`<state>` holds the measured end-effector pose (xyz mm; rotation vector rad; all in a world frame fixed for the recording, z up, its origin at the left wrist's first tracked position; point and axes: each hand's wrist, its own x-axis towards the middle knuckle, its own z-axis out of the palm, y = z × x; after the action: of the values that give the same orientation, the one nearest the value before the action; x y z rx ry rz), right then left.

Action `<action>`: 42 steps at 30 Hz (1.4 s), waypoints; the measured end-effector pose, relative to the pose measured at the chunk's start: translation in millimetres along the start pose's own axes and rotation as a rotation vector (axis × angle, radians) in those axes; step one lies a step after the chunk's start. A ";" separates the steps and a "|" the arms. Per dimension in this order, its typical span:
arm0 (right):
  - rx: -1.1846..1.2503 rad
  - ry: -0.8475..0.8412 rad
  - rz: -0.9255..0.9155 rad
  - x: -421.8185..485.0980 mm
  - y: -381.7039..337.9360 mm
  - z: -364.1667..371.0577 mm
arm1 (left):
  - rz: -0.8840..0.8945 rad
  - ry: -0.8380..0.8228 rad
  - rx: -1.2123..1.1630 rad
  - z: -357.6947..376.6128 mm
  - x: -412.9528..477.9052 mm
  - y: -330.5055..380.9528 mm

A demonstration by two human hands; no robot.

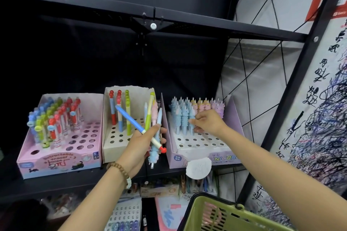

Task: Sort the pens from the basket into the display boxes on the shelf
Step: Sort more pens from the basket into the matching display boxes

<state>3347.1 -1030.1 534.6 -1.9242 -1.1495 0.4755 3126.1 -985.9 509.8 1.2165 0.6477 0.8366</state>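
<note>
Left hand clutches a loose pen bunch; one might slip. Right hand, pinching a blue unicorn pen, could easily topple neighbours.

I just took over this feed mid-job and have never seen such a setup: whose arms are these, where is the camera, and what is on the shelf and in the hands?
No machine: these are a person's bare arms, filmed by one camera worn on the head, looking forward and down. On the black shelf stand three display boxes: a pink box, a beige box and a lilac unicorn box. The left hand grips a bundle of pens. The right hand pinches a blue unicorn pen there. The green basket is bottom right.
</note>
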 end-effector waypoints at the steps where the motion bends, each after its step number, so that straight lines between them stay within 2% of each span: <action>1: 0.045 0.008 0.004 -1.5 1.4 1.3 | -0.012 -0.002 -0.015 -0.2 -1.0 0.2; 3: 0.090 0.022 0.008 -7.6 0.8 0.6 | -0.038 0.010 -0.050 -1.6 -2.2 -0.3; 5: 0.013 0.137 -0.046 -16.4 -2.4 0.5 | -0.068 0.006 -0.102 -2.9 -3.5 0.1; 7: 0.034 0.217 -0.115 -33.5 -13.0 5.8 | -0.075 -0.026 -0.158 -2.3 -5.3 1.1; 9: 0.159 0.051 -0.135 -54.7 -24.5 15.3 | -0.051 -0.055 -0.257 1.2 -7.4 1.9; 11: 0.255 -0.219 -0.064 -75.6 -32.0 26.4 | 0.008 -0.064 -0.307 6.6 -9.1 2.2; 13: 0.396 -0.402 0.036 -91.8 -35.4 34.1 | 0.073 -0.053 -0.313 12.2 -10.2 1.4; 15: 0.584 -0.482 0.131 -101.2 -35.6 37.5 | 0.120 -0.039 -0.354 16.7 -12.1 1.6; 19: 0.779 -0.473 0.266 -106.6 -31.2 38.9 | 0.131 -0.031 -0.333 25.8 -20.6 3.4; 23: 0.872 -0.397 0.300 -107.7 -24.6 38.8 | 0.101 -0.020 -0.309 31.9 -24.8 4.8; 29: 0.925 -0.276 0.221 -103.8 -22.0 32.1 | 0.069 0.075 -0.324 36.3 -21.2 11.7; 34: 0.938 0.074 0.074 -90.6 -29.4 0.9 | 0.042 0.058 -0.256 19.8 -22.9 9.2; 38: 0.706 0.254 -0.087 -72.5 -34.9 -26.3 | 0.070 0.102 -0.222 1.8 -24.2 8.7; 40: 0.542 0.270 -0.175 -64.2 -38.0 -31.6 | 0.065 0.098 -0.237 -2.9 -22.9 8.1; 42: 0.476 0.232 -0.217 -57.5 -40.7 -30.3 | 0.065 0.101 -0.252 -4.5 -21.9 6.6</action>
<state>3315.9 -1083.3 580.1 -1.3868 -0.9752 0.3570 3109.0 -1001.0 515.0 0.9766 0.5671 1.0072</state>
